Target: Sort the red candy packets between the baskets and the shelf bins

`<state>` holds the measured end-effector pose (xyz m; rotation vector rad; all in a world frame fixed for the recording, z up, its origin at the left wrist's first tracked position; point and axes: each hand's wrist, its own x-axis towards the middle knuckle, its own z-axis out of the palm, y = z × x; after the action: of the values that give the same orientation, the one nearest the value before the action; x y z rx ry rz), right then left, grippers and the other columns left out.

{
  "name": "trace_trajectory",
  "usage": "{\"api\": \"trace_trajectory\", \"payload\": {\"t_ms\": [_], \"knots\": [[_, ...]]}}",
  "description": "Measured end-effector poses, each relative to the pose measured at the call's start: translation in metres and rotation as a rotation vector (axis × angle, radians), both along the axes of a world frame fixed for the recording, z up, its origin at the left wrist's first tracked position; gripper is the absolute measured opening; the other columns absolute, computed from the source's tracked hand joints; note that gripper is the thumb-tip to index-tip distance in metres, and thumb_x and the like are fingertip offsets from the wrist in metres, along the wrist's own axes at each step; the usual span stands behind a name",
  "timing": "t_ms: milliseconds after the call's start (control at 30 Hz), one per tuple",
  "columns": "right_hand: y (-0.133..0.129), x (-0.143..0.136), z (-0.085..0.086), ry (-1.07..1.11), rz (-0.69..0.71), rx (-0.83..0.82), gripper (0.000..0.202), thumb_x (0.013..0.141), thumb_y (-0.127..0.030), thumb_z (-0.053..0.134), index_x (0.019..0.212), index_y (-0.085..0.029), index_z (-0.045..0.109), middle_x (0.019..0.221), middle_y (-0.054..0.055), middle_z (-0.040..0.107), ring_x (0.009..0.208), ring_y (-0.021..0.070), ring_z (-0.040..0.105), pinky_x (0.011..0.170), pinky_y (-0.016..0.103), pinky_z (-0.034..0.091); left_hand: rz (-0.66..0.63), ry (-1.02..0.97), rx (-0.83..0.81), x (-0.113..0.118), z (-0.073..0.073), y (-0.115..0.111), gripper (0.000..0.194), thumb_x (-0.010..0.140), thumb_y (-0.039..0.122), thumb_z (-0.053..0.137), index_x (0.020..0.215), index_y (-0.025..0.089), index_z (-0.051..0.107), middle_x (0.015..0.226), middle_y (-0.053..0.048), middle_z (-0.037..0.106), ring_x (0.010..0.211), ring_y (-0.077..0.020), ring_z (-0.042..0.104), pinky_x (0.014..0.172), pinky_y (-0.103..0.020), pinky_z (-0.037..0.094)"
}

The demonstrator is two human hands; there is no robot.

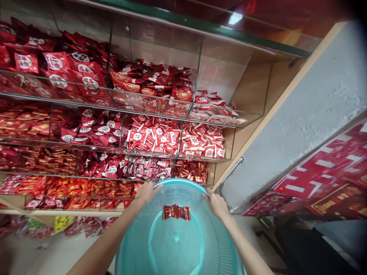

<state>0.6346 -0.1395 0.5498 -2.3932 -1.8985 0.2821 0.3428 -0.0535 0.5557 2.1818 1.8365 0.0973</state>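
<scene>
A large teal plastic basket (220, 236) with perforated walls fills the lower middle of the view, its opening turned toward me. My left hand (146, 192) grips its rim at the far left, fingers curled over the edge. On the far right of the same rim, my right hand (216, 204) is closed around it in the same way. One red candy packet (176, 212) with gold print lies inside, near the far end of the bottom. The basket's near edge is cut off by the frame.
Beyond the basket rise glass-divided shelves (160, 112) full of red candy packets (163, 137). A wooden side panel (266, 107) and grey wall (309, 114) stand to the right. Red printed packages (321, 168) and a dark object (301, 244) are at the lower right. Bagged goods (83, 225) sit under the shelves.
</scene>
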Motion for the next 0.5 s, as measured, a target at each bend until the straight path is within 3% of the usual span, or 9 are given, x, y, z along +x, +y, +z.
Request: {"api": "trace_trajectory", "payload": {"t_ms": [200,500], "knots": [[-0.007,-0.011,0.004,0.057,-0.005,-0.064,0.039,0.089,-0.042,0.028,0.115,-0.021,0.047,0.096,0.012,0.064,0.088,0.0244,0.060,0.066,0.029,0.038,-0.055,0.045,-0.036,-0.010,0.014,0.007,0.061,0.075,0.066,0.028,0.085,0.018,0.064,0.090,-0.013,0.067,0.087,-0.0267,0.062,0.070,-0.032,0.047],[-0.009,-0.019,-0.017,0.072,-0.023,0.009,0.039,0.087,-0.046,0.029,0.114,-0.024,0.048,0.093,0.011,0.064,0.086,0.0255,0.060,0.066,0.031,0.039,0.036,0.034,0.015,-0.023,-0.007,-0.011,0.067,0.077,0.067,0.022,0.093,0.016,0.063,0.088,-0.015,0.067,0.086,-0.0273,0.062,0.074,-0.035,0.046]]}}
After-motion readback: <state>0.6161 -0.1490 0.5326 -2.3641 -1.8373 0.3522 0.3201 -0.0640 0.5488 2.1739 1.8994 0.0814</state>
